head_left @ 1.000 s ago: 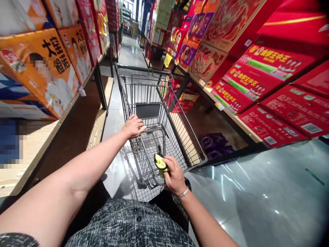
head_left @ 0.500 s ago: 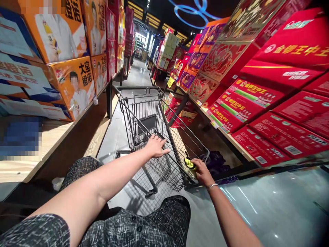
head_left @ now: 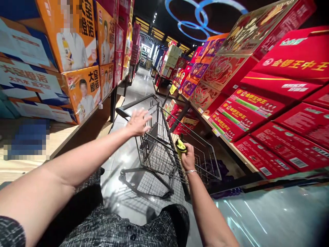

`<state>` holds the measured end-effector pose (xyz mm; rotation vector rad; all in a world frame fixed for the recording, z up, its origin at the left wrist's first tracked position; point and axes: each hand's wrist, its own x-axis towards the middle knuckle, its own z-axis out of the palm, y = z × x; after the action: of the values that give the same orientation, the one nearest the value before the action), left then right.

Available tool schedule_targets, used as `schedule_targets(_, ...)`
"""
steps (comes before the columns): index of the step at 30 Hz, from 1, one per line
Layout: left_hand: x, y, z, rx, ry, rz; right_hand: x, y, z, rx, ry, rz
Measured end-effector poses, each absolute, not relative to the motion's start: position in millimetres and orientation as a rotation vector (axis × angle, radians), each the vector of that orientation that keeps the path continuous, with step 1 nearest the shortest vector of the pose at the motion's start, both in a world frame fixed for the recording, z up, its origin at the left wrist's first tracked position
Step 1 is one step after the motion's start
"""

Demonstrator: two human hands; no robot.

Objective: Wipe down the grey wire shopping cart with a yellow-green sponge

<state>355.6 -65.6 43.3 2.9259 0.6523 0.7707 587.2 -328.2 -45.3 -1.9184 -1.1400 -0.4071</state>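
A dark wire shopping cart [head_left: 164, 151] stands in the aisle in front of me, turned at an angle. My left hand [head_left: 138, 122] is stretched out over its near left rim, fingers spread and flat, close to the black handle bar [head_left: 123, 112]. My right hand [head_left: 188, 158] is closed on a small yellow and black object [head_left: 180, 146] and rests at the cart's right side rim. A bracelet sits on that wrist.
Orange boxed goods [head_left: 82, 89] fill the wooden shelves [head_left: 64, 133] on the left. Red gift boxes [head_left: 257, 109] slope along the shelf on the right. The glossy grey floor [head_left: 138, 89] runs away down the aisle between them. Purple packs [head_left: 218, 169] lie under the right shelf.
The cart has swung round to an angle. My left hand let go of its rim and opened above it. My right hand with the yellow object moved up and left along the cart.
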Motion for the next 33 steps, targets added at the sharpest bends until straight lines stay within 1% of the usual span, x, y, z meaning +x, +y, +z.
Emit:
schedule_targets(2,337.9,-36.5,51.3,2.946,0.826,0.784,577.0,-302.3,-51.7,-1.958,-0.997,-0.408)
schedule_targets(4,323.3,-25.5,54.3,3.061,0.807,0.603,572.0,-286.0,-58.2,-2.051,-0.821,-0.430)
schedule_targets(6,311.8,-30.4,53.4,3.145,0.773,0.522,569.8,-278.9,-63.4,-2.144,-0.726,-0.456)
schedule_targets(8,302.0,-44.1,50.1,3.174,0.761,0.585,569.1,-278.7,-67.1,-2.193,-0.708,-0.476)
schedule_targets(11,287.3,-65.8,43.5,3.174,0.725,0.708,569.9,-283.5,-70.0,-2.184,-0.728,-0.476)
schedule_targets(14,272.8,-78.2,39.2,3.159,0.735,0.752,571.3,-283.8,-70.4,-2.187,-0.790,-0.453)
schedule_targets(26,240.7,-80.3,45.0,3.180,0.966,0.597,577.2,-226.3,-72.0,-2.142,-1.014,-0.414)
schedule_targets(30,224.1,-71.9,50.3,3.094,0.813,0.619,574.5,-212.7,-70.3,-2.111,-1.061,-0.403)
schedule_targets(33,205.5,-61.8,52.6,3.027,0.720,0.781,570.7,-205.5,-65.8,-2.118,-1.063,-0.372)
